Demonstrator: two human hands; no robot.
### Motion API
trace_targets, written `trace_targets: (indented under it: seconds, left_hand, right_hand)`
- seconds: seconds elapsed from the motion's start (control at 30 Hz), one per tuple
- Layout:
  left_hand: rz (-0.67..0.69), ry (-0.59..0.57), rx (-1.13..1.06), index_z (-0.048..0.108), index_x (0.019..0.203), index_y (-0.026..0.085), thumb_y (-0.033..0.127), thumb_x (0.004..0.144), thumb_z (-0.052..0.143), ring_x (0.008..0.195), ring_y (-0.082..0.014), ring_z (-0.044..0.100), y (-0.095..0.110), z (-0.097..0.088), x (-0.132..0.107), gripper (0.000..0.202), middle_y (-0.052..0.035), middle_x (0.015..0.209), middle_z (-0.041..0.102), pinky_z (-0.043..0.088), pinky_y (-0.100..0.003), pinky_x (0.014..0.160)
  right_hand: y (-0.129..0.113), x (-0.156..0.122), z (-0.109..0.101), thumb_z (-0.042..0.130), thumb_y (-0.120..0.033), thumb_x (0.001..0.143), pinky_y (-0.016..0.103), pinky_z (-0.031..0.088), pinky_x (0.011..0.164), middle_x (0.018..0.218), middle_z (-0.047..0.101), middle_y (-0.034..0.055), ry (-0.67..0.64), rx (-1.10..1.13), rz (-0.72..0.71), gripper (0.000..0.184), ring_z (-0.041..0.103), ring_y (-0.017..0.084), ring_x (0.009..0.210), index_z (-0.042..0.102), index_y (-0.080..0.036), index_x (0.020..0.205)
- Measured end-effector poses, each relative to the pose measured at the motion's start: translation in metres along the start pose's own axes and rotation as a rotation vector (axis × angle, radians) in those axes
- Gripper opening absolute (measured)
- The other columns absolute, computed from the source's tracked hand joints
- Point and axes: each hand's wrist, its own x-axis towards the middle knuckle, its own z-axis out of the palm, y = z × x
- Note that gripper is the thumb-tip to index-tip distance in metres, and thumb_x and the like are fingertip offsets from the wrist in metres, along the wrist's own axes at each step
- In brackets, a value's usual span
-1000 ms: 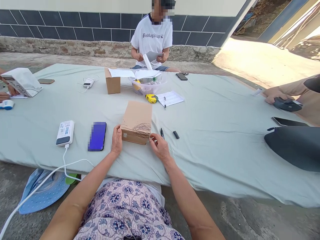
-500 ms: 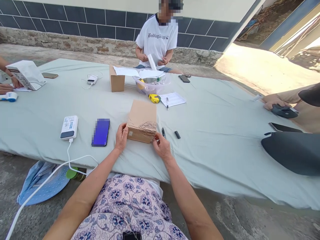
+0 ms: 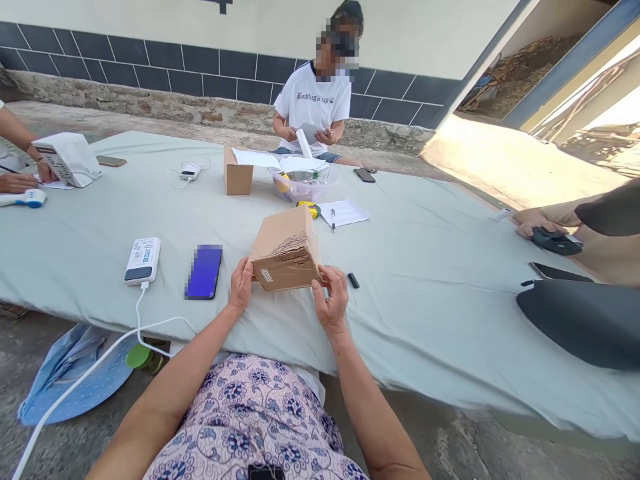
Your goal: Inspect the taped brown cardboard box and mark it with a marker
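Cardboard box (image 3: 283, 240) is tilted over desk (image 3: 440, 267), 3 o'clock from purple-screened phone (image 3: 206, 272). Left grip (image 3: 242, 285) at its 8, right grip (image 3: 332, 297) at its 4, curled onto near corners. Likely light, stiffish, crushable; hold corners gently.

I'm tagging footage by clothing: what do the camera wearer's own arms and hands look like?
The left hand and right hand are ungloved. The forearms show no sleeves or watch. A pale pink garment with dark blue flowers covers the lap.
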Motion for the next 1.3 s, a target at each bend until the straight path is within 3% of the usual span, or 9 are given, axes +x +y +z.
trace_targets:
  seconds: [0.13,0.33,0.5,0.63,0.7,0.77,0.97,1.1,1.3]
  left_hand:
    - [-0.081,0.008,-0.049,0.069,0.107,0.019,0.083,0.08,0.057,0.084,-0.0209,0.068,0.007,0.007,-0.011,0.071,-0.01,0.102,0.074,0.058,-0.03,0.066]
    - [-0.331,-0.026,-0.199,0.065,0.122,0.019,0.08,0.079,0.06,0.086,-0.0237,0.073,0.053,0.032,-0.063,0.076,-0.0096,0.1,0.076,0.059,-0.032,0.065]
    - [-0.466,-0.209,-0.081,0.069,0.093,0.013,0.081,0.078,0.054,0.073,-0.0251,0.073,0.071,0.03,-0.081,0.071,-0.0131,0.081,0.075,0.054,-0.032,0.06]
    - [-0.203,0.021,0.123,0.055,0.067,0.02,0.064,0.086,0.052,0.052,-0.0134,0.055,0.074,0.014,-0.071,0.049,-0.0017,0.06,0.058,0.043,-0.026,0.052]
    - [0.054,0.173,0.22,0.056,0.075,0.02,0.05,0.089,0.058,0.063,-0.0131,0.057,0.084,0.009,-0.06,0.033,0.0006,0.068,0.056,0.048,-0.026,0.062]
    - [0.261,0.212,0.286,0.059,0.095,0.021,0.041,0.092,0.057,0.082,-0.0159,0.064,0.101,0.01,-0.045,0.02,-0.0024,0.086,0.064,0.053,-0.03,0.079]
    - [0.534,-0.132,0.653,0.049,0.137,0.025,0.033,0.097,0.053,0.136,-0.0254,0.055,0.144,0.053,-0.003,0.041,-0.0124,0.146,0.058,0.045,-0.045,0.112]
    - [0.532,-0.271,0.794,0.052,0.136,0.02,0.026,0.099,0.046,0.147,-0.0284,0.045,0.131,0.074,-0.006,0.038,-0.0161,0.153,0.05,0.041,-0.049,0.119]
    - [0.529,-0.22,0.801,0.062,0.121,0.024,0.028,0.101,0.047,0.132,-0.0248,0.057,0.113,0.057,-0.026,0.025,-0.0113,0.137,0.06,0.05,-0.042,0.11]
  right_hand:
    - [-0.02,0.009,0.004,0.054,-0.04,0.097,0.039,0.059,0.074,0.117,0.063,0.0141,0.06,0.026,-0.007,0.028,0.064,0.026,0.103,0.064,-0.025,0.119]
    - [-0.054,0.048,-0.004,0.051,-0.036,0.099,0.042,0.053,0.088,0.102,0.066,0.0069,0.303,0.113,-0.11,0.023,0.064,0.024,0.099,0.07,-0.025,0.106]
    - [-0.072,0.083,-0.015,0.054,-0.03,0.095,0.035,0.049,0.075,0.094,0.07,0.0038,0.187,0.073,0.006,0.021,0.06,0.019,0.079,0.074,-0.024,0.095]
    - [-0.072,0.095,-0.014,0.053,-0.029,0.092,0.035,0.049,0.077,0.085,0.068,0.0023,0.161,0.08,-0.011,0.022,0.06,0.019,0.08,0.074,-0.024,0.09]
    - [-0.07,0.097,-0.012,0.052,-0.028,0.092,0.036,0.049,0.082,0.086,0.068,0.0024,0.162,0.095,-0.01,0.022,0.062,0.021,0.085,0.073,-0.024,0.089]
    - [-0.068,0.097,-0.011,0.052,-0.029,0.091,0.037,0.05,0.083,0.086,0.068,0.0023,0.161,0.111,0.001,0.022,0.063,0.021,0.086,0.073,-0.024,0.088]
    - [-0.072,0.091,-0.009,0.052,-0.03,0.092,0.038,0.05,0.084,0.09,0.071,0.003,0.163,0.122,0.024,0.021,0.064,0.022,0.09,0.072,-0.024,0.087]
    - [-0.079,0.073,-0.008,0.052,-0.028,0.095,0.038,0.051,0.084,0.094,0.069,0.004,0.163,0.144,-0.016,0.021,0.065,0.021,0.092,0.072,-0.024,0.091]
    - [-0.09,0.048,0.0,0.052,-0.028,0.099,0.037,0.052,0.079,0.096,0.065,0.0048,0.166,0.167,-0.087,0.02,0.063,0.021,0.094,0.072,-0.026,0.096]
